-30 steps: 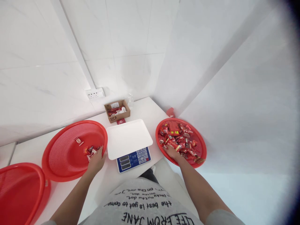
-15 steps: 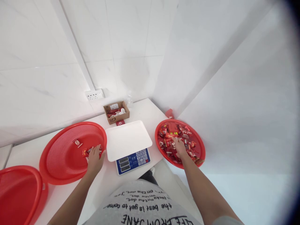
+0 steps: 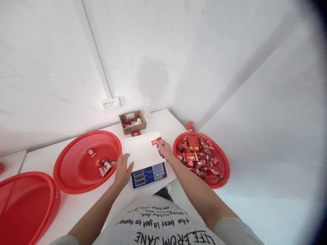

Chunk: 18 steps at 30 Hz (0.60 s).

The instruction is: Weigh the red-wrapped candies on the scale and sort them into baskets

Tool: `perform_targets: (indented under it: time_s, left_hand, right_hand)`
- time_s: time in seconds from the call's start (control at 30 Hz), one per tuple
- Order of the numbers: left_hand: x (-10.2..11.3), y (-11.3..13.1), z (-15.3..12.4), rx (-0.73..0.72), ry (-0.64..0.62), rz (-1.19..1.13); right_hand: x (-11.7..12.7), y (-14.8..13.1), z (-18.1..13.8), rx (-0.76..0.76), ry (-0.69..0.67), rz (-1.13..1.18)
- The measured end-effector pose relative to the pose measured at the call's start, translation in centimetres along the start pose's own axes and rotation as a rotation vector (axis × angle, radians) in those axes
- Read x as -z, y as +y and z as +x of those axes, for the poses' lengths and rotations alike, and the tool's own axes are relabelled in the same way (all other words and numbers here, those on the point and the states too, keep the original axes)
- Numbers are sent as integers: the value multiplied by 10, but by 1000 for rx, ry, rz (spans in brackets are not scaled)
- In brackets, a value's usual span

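Note:
My right hand (image 3: 165, 149) is closed on red wrapped snacks (image 3: 156, 141) over the right side of the white scale tray (image 3: 140, 153). My left hand (image 3: 123, 170) is at the tray's left edge, fingers apart, with nothing in it. Below the tray shows the blue keypad panel (image 3: 149, 176) of the scale. On the right, a red basket (image 3: 226, 160) holds many small red packets (image 3: 201, 158). The middle red basket (image 3: 62, 170) on the left holds several packets, among them a white-and-red one (image 3: 105, 168) near my left hand.
A small cardboard box (image 3: 133, 122) with red and white packets stands behind the scale, a red packet (image 3: 136, 133) in front of it. Another red basket (image 3: 25, 207) is at the lower left. A socket strip (image 3: 110, 102) is on the wall; the table's right edge borders the right basket.
My right hand has moved left from the right basket to above the scale tray, carrying red packets. My left hand has left the middle basket, where packets now lie, and moved right to the tray.

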<state>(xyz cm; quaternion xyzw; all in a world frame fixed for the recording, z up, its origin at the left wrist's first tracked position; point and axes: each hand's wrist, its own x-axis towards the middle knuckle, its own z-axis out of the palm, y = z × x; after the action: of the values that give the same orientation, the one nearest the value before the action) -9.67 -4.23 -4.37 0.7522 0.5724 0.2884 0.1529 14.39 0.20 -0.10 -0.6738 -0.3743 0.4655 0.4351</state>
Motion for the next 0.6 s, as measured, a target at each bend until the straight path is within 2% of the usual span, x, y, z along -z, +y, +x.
perform_targets:
  time_s: [0.13, 0.27, 0.43, 0.6]
  left_hand:
    - [-12, 4, -7, -58, -38, 8]
    - [-19, 4, -13, -72, -119, 40]
    - [-25, 5, -12, -85, -244, 95]
    - [-32, 6, 5, -29, -302, 159]
  right_hand:
    - [-24, 2, 5, 172, -75, -188]
    - [-30, 5, 10, 309, -54, -319]
    - [-17, 11, 12, 166, -7, -137]
    - [11, 22, 3, 8, 53, 28]
